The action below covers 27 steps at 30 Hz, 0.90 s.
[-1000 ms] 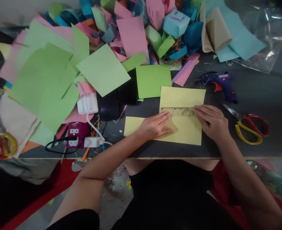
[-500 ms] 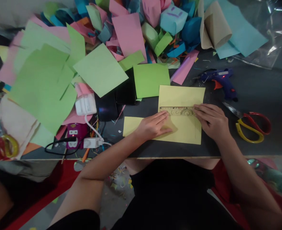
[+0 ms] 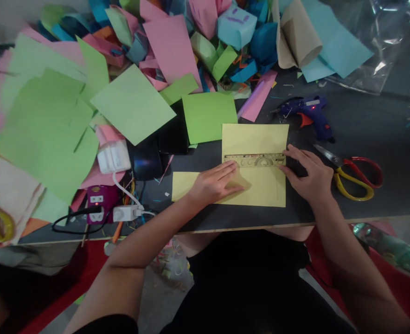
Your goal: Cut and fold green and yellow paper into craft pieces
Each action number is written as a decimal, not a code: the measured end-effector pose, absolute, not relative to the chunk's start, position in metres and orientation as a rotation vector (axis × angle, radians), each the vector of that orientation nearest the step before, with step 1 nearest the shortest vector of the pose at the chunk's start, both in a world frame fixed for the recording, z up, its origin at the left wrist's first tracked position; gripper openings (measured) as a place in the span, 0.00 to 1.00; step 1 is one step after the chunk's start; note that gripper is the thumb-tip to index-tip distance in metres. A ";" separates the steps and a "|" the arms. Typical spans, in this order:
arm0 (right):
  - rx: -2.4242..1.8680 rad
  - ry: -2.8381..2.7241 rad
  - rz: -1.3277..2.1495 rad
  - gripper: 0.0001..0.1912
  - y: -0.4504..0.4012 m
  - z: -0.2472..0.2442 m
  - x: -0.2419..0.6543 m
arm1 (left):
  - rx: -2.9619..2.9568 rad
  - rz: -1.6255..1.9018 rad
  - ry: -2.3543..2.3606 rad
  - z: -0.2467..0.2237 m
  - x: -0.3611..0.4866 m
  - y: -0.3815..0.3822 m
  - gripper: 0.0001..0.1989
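A clear plastic ruler (image 3: 257, 160) with a protractor cut-out lies level across a yellow paper sheet (image 3: 255, 138). My left hand (image 3: 214, 182) lies flat, its fingertips pressing the ruler's left part and its thumb stretched over the paper. At the ruler's right end, my right hand (image 3: 308, 175) has its forefinger by the top corner and its thumb by the bottom corner, with the end between them. Another yellow paper piece (image 3: 184, 182) shows at the left, partly under my left forearm.
Right of my hand lie scissors (image 3: 356, 178) and a blue glue gun (image 3: 312, 113) with a lit red light. Green sheets (image 3: 210, 116), phones (image 3: 147, 160), a white charger (image 3: 113, 157) and a purple power socket (image 3: 102, 204) are leftward. Folded paper shapes (image 3: 236, 28) heap up behind.
My right hand's fingers have shifted off the ruler's face to its end corners, uncovering the right end. My left hand stays on the ruler. The view has shifted slightly.
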State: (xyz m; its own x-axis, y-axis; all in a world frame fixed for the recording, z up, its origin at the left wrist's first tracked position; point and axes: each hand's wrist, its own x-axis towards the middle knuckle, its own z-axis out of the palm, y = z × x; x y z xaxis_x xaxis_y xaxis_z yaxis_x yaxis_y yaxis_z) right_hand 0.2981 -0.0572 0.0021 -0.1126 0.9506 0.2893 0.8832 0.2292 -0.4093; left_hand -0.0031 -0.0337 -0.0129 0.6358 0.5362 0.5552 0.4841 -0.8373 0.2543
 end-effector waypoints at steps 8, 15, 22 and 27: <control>-1.691 -1.996 0.239 0.22 -0.058 0.000 0.299 | 2.640 0.932 0.861 -0.020 -0.009 -0.037 0.28; -1.674 -2.089 0.257 0.22 -0.060 0.001 0.300 | 2.707 0.963 0.889 -0.016 -0.005 -0.036 0.25; -1.678 -2.119 0.251 0.33 -0.061 -0.005 0.300 | 2.685 0.927 0.905 -0.017 -0.004 -0.037 0.24; -1.665 -2.133 0.226 0.37 -0.059 -0.005 0.297 | 2.711 0.982 0.930 -0.021 -0.002 -0.037 0.26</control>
State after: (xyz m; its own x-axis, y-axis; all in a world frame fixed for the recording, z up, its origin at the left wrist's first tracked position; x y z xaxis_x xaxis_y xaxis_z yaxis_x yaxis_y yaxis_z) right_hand 0.2971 -0.0588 -0.0046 -0.1923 0.9545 0.2278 0.8858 0.2687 -0.3783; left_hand -0.0023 -0.0370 -0.0209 0.6025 0.5841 0.5439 0.5117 -0.8057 0.2984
